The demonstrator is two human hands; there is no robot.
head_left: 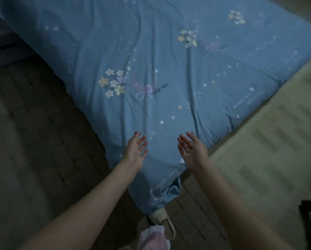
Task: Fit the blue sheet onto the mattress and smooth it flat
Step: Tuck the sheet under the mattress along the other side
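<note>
HANDS: left hand [135, 150] and right hand [191, 150] were spread, fingers straight, gripping nothing, side by side | SHEET: blue sheet [169, 60] lay over the mattress under and beyond both hands; long creases ran ahead of the fingertips | RISK: judged that hard outward strokes could drag the near corner [162, 195], just behind the wrists, loose

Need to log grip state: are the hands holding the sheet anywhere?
No. The left hand and right hand are open with fingers straight, over the sheet near its corner, gripping nothing.
</note>
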